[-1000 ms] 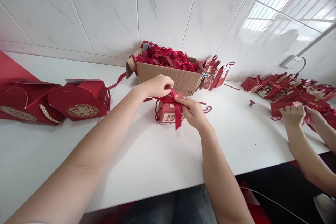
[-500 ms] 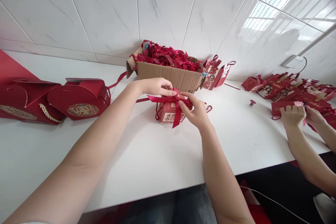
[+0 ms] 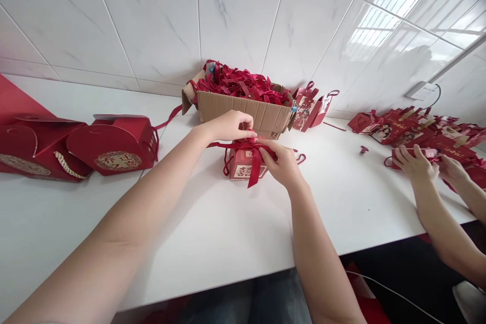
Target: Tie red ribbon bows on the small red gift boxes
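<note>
A small red gift box (image 3: 242,171) with gold-and-white characters stands on the white table, twisted red cords at its sides. Red ribbon (image 3: 255,167) crosses its top, one tail hanging down the front. My left hand (image 3: 231,125) is over the top of the box, thumb and fingertips pinching the ribbon there. At the right of the knot, my right hand (image 3: 280,159) is closed with its thumb and index finger on the ribbon too. My fingers partly hide the knot and the box's top.
Behind stands a cardboard box (image 3: 243,107) full of red ribbons. Larger red boxes (image 3: 117,149) are at left. Two red bags (image 3: 306,106) lean near the wall. At right, a co-worker's hands (image 3: 417,164) handle a red box beside several others; a small red piece (image 3: 363,150) lies nearby.
The ribbon end that stuck out left of the box top is now drawn in under my left hand. My hands stay at the box. The co-worker's near hand has opened its fingers.
</note>
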Tool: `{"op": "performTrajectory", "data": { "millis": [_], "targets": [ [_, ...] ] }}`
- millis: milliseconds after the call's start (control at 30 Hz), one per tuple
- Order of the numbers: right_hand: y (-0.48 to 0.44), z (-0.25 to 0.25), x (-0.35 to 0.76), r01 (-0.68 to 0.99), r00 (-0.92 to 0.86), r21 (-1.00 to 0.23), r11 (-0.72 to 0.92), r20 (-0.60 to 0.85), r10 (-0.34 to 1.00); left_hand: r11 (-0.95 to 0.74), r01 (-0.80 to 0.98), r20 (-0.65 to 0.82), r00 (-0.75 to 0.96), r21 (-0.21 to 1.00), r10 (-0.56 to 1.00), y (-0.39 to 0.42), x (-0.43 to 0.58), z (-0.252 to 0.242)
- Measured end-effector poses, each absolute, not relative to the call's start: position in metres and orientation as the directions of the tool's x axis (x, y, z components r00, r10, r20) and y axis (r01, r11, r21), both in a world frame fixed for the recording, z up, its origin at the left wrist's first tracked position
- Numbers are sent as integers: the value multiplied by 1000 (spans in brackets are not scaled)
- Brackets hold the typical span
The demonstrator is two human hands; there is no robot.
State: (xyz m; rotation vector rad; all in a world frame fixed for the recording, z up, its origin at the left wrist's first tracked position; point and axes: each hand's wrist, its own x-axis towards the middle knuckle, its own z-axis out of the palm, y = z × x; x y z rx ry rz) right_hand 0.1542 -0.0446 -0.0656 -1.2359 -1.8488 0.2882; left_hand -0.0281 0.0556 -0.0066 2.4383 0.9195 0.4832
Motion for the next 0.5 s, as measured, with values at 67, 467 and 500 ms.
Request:
{"op": "performTrajectory", "data": {
  "millis": [67, 467, 500],
  "targets": [
    [-45, -67, 155, 627, -162, -600, 498, 524, 836, -680, 503, 161, 729, 533, 665, 56, -28, -7],
    [-44, -67, 155, 645, -197, -593, 483, 482, 854, -824, 408, 295, 792, 394, 534, 61, -20, -19],
    [-44, -67, 155, 645, -200, -589, 486, 484, 852, -823, 406, 293, 794, 397, 533, 61, -20, -19]
  ]
}}
